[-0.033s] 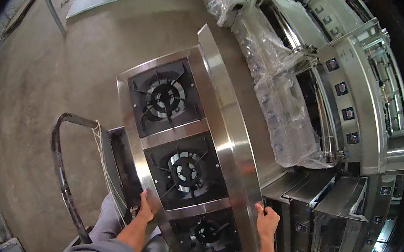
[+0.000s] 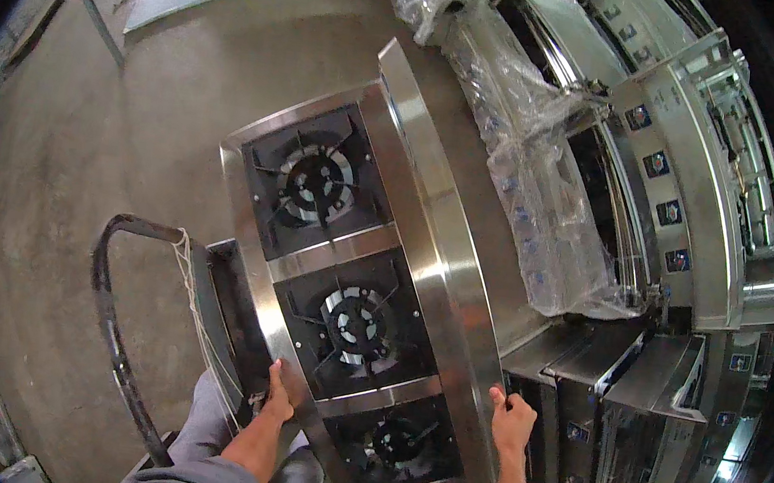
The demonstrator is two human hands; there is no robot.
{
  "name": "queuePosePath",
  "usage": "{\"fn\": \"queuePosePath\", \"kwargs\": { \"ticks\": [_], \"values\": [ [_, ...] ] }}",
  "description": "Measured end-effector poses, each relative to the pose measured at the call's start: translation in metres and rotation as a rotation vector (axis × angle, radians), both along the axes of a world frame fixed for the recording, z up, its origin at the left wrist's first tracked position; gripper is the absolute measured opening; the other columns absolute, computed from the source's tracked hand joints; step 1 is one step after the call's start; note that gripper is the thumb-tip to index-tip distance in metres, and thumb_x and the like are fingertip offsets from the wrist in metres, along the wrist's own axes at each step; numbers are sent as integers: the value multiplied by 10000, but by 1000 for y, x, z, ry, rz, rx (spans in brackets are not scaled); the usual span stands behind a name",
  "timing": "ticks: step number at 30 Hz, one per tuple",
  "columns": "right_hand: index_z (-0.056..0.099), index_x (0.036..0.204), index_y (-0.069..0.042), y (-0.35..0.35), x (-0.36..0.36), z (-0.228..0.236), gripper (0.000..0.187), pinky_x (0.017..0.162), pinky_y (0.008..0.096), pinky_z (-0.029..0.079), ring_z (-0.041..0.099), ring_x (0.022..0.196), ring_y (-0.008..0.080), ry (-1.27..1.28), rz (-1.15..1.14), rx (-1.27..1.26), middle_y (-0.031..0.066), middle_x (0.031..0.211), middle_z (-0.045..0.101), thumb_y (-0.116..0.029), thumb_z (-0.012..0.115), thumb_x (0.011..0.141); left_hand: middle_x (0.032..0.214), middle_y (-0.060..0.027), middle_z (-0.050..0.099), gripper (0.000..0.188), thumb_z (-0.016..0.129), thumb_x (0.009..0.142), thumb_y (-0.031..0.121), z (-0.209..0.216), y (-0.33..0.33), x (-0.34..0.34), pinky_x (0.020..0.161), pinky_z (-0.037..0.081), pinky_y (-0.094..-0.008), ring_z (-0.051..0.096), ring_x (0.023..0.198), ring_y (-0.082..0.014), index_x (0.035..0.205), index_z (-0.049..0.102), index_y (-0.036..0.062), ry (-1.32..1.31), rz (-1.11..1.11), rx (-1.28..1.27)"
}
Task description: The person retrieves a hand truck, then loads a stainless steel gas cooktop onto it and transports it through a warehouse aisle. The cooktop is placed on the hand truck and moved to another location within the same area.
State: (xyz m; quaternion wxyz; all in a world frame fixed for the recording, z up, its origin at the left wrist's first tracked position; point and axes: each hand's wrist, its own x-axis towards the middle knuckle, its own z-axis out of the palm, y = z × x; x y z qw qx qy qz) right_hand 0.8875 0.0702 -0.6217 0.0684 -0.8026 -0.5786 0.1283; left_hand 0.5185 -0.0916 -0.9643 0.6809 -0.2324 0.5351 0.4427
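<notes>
Gas stove (image 2: 360, 281) scarcely shifted since earlier frame | centre, long axis 11-to-5 o'clock | left hand (image 2: 276, 401) touching edge, stove toward 1 o'clock, grip: cannot tell | right hand (image 2: 511, 423) curled on back panel (image 2: 455, 268), stove toward 10 o'clock

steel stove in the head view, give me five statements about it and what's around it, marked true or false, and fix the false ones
1. The left hand is at the left edge of the steel stove. True.
2. The right hand is holding a screwdriver. False: it is closed on the stove's raised right-hand edge.
3. Clear plastic wrapping lies over equipment to the right of the stove. True.
4. The stove's burner panels are white. False: they are black.
5. A dark curved tube stands to the right of the stove. False: the dark curved tube is to its left.
</notes>
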Motion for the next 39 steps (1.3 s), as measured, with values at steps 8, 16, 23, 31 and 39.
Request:
{"fn": "queuePosePath", "kwargs": {
  "ticks": [8,16,23,31,39],
  "values": [
    [584,688,34,14,35,-37,621,614,513,453,577,663,484,-14,13,15,256,682,601,-538,719,888,1418,-80,543,950,562,829,806,28,28,24,1151,332,-429,489,1311,-268,1466,470,108,96,-6,18],
    [643,759,62,49,66,-87,697,675,523,476,625,782,500,15,-15,55,288,767,640,-624,681,877,1298,-78,597,932,480,865,841,30,43,25,1002,453,-398,558,1165,-237,1389,534,71,309,-273,-142],
    [666,788,6,73,80,-110,656,720,537,500,657,823,466,-23,-24,40,248,810,681,-637,615,908,1275,-181,588,846,582,909,689,14,53,11,1025,443,-447,558,1190,-358,1410,486,14,662,-592,-271],
    [666,816,-17,70,95,-131,635,703,528,507,666,811,442,43,-43,100,225,813,693,-642,606,909,1356,-207,470,646,738,886,307,192,103,39,1021,429,-410,512,1167,-331,1411,486,29,1242,-728,215],
    [667,1013,-44,56,107,-134,470,818,536,514,662,947,430,166,-15,159,220,999,702,-503,638,922,1544,-232,342,723,770,778,103,442,26,-28,1163,291,-526,332,1417,-443,1442,486,75,2221,-1161,642]
  ]
}}
